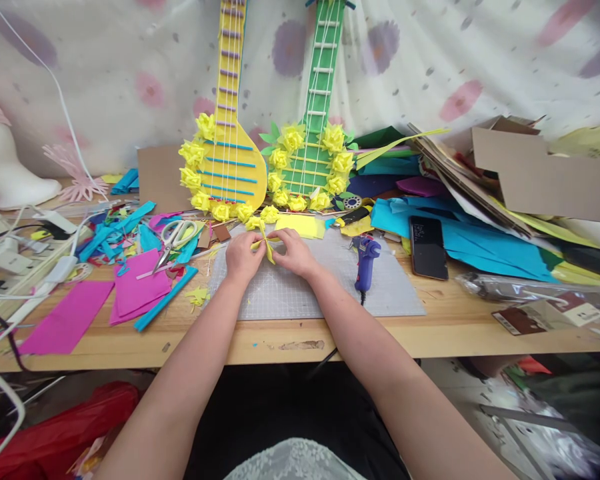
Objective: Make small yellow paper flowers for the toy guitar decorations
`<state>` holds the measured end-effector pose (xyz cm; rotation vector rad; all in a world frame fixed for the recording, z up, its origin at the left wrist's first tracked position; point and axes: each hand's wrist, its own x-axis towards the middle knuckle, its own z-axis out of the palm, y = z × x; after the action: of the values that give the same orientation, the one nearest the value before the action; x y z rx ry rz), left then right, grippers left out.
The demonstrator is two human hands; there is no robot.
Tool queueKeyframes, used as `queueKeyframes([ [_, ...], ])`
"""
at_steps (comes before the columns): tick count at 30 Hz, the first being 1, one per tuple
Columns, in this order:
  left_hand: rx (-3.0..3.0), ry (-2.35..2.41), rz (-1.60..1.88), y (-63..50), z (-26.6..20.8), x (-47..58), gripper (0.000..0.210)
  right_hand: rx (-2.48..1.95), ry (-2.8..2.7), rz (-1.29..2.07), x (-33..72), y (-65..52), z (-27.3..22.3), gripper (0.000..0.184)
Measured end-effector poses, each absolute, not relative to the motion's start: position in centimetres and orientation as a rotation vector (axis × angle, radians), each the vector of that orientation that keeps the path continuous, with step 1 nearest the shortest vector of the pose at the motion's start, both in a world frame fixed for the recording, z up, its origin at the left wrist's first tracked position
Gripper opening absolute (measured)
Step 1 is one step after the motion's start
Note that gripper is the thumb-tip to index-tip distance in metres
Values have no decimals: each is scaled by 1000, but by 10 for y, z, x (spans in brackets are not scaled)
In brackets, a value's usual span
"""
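Note:
Between my two hands, above the grey cutting mat point(280, 303), is a small piece of yellow paper with petal-like tips point(270, 253). My left hand point(244, 255) pinches it from the left, thumb and fingers together. From the right, the fingertips of my right hand point(295, 252) close on the same piece. Just behind them stand a yellow paper guitar point(245, 160) and a green one point(307, 160), both edged with yellow paper flowers. A flat yellow paper sheet point(300, 227) lies beyond my right hand. The purple glue gun point(366, 263) rests on the mat's right side.
Scissors point(174, 240) lie on magenta paper point(143, 283) and blue scraps at left. A phone point(429, 247) rests at right, on blue paper point(495, 250). Cardboard sheets point(545, 173) are piled behind it. White cables and power strips point(35, 280) crowd the left edge.

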<state>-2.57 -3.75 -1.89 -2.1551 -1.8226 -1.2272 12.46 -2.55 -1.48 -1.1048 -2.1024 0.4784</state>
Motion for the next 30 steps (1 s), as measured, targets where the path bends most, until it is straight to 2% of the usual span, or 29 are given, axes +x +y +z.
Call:
queueKeyframes([
  [6, -2353, -1846, -1314, -44, -15, -23, 11, -1172, -2038, 434, 125, -24, -15, 18],
  [11, -2587, -1757, -1350, -45, -14, -25, 40, -1222, -1989, 398, 128, -19, -18, 15],
  [13, -2613, -1731, -1354, -44, -16, -27, 44, -1241, -1982, 395, 130, -18, -18, 13],
  [23, -2510, -1709, -1223, -40, -19, -31, 29, -1258, -2087, 378, 133, -18, -15, 15],
  [30, -2445, -1661, -989, -34, -20, -34, 14, -1105, -2260, 144, 134, -17, -11, 22],
])
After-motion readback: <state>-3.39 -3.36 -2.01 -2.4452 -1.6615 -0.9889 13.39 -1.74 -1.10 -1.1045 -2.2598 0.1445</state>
